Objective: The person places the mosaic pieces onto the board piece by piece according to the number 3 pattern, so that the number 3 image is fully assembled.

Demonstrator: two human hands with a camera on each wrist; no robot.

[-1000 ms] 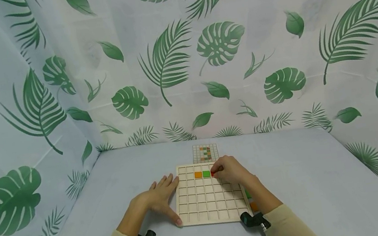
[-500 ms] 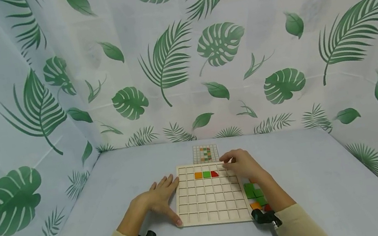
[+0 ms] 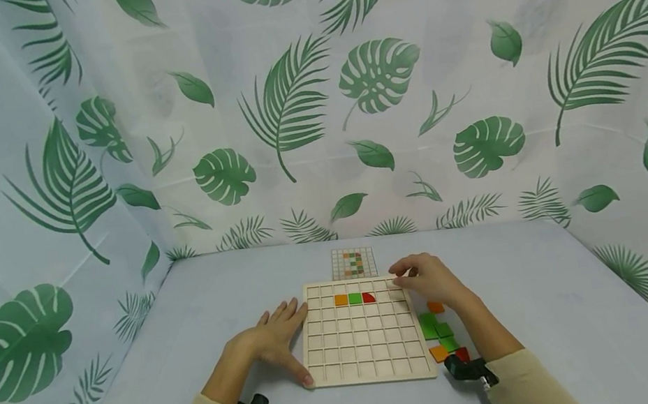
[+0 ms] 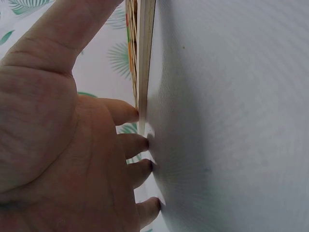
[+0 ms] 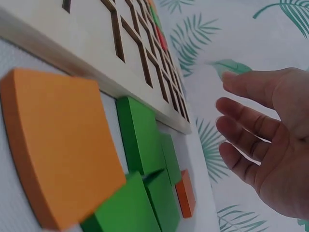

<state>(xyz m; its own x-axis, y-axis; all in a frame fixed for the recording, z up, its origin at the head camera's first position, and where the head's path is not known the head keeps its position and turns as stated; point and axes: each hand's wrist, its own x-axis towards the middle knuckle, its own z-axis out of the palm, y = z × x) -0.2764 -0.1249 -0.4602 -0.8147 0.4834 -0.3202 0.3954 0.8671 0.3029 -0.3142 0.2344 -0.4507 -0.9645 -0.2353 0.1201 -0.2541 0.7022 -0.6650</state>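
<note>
A wooden grid board (image 3: 363, 351) lies on the table. In one of its upper rows sit an orange square tile (image 3: 341, 300), a green square tile (image 3: 355, 298) and a red tile with a rounded corner (image 3: 368, 298), side by side. My left hand (image 3: 274, 340) is spread along the board's left edge, thumb at the near corner and index finger touching the side farther up. Over the board's far right corner hovers my right hand (image 3: 428, 279). In the right wrist view its fingers (image 5: 246, 116) are loosely bent and hold nothing.
Right of the board lie several loose tiles: green tiles (image 3: 429, 325), orange tiles (image 3: 439, 353) and a red tile (image 3: 462, 354). A small card with a coloured grid pattern (image 3: 338, 267) lies behind the board. Leaf-printed cloth (image 3: 310, 197) hangs behind the table.
My right hand has let go of the red tile, which stays in the grid, and has moved right, uncovering the loose tiles. My left hand stays in place.
</note>
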